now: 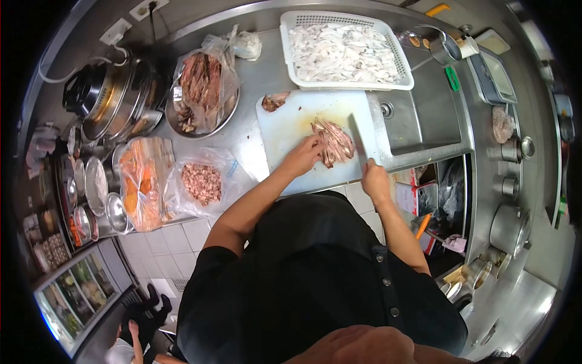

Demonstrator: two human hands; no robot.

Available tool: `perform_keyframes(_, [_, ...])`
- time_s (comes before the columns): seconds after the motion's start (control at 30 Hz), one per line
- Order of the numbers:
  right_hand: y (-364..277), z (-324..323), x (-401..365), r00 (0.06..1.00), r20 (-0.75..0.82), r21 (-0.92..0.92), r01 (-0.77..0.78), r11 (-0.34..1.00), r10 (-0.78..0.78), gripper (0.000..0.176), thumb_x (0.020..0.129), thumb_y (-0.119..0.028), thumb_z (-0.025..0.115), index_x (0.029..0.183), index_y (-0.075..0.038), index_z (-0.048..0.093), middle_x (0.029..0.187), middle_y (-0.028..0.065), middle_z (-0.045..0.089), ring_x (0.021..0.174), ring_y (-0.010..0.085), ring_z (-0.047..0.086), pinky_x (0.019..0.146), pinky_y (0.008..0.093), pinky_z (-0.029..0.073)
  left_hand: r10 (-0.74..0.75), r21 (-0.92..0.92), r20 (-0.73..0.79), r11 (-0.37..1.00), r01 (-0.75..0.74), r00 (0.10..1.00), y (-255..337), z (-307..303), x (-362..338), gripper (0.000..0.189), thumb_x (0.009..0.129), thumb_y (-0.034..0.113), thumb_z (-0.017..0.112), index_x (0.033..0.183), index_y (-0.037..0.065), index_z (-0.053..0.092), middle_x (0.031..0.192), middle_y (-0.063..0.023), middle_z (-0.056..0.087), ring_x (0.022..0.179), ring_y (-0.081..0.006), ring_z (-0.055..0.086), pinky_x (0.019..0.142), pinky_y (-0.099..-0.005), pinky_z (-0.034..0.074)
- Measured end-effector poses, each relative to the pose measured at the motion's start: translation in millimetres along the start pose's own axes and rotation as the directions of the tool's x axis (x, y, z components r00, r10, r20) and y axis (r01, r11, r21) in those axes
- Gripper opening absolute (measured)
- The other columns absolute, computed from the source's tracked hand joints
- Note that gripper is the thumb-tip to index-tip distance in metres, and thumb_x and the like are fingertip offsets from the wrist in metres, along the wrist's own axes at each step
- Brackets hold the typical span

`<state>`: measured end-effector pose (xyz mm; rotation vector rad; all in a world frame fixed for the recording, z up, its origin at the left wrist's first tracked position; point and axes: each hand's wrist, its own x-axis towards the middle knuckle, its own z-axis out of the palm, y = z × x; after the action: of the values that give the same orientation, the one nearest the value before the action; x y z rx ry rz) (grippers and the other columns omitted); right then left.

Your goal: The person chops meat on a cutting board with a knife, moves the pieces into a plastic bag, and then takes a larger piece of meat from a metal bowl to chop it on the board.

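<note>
So the right hand [376, 178] has a knife [357, 134] gripped by its handle, blade just beside the sliced meat [337, 144] piled on the white cutting board [280, 134]. Left hand [308, 153] is at the pile's left edge, fingers curled; can't tell if they're pinching any.

A commercial kitchen: a steel bench [267, 73] with a sink [427, 118] at two o'clock, a basket [345, 86] of pale food [339, 54] at one, a large pot [508, 229] past three, a glass-fronted cabinet [79, 297] at eight.

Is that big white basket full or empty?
Not empty: pale pieces spread nearly wall to wall across the white basket. Their depth is unclear.
</note>
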<state>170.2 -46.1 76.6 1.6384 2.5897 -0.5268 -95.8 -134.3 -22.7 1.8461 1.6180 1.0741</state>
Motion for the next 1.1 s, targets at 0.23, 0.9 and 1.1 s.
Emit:
perform_keyframes(0.23, [9,-4,10,0.999,-0.037,0.121,-0.02,0.992,0.025,0.024,0.106,-0.022,0.063,0.098,0.001,0.062,0.083,0.0317,0.072,0.082,0.0537,0.072,0.076,0.0627,0.058,-0.043,0.119,0.195,0.993,0.02,0.98,3,-16,61,0.046,0.084,0.009,0.084,0.128,0.006,0.069,0.134,-0.0154,0.06,0.128,-0.0354,0.061,0.105,-0.0408,0.054])
perform_keyframes(0.9, [66,-6,14,0.997,0.074,0.255,-0.034,0.966,0.015,0.025,0.106,-0.02,0.064,0.103,0.004,0.061,0.09,0.0337,0.073,0.089,0.0553,0.071,0.081,0.0628,0.057,-0.023,0.473,0.13,0.88,-0.042,0.991,23,23,78,0.063,0.074,0.052,0.089,0.125,0.02,0.073,0.123,-0.0084,0.061,0.119,-0.0318,0.058,0.101,-0.0496,0.046])
perform_keyframes(1.1, [73,-16,25,0.985,0.138,0.273,0.061,0.96,-0.101,0.024,0.103,-0.018,0.067,0.102,0.005,0.06,0.088,0.0337,0.072,0.088,0.0552,0.071,0.081,0.0621,0.056,-0.348,0.511,-0.42,0.673,0.535,0.838,74,47,33,0.079,0.069,0.062,0.09,0.132,0.017,0.073,0.125,-0.0098,0.062,0.119,-0.0313,0.058,0.1,-0.0493,0.044])
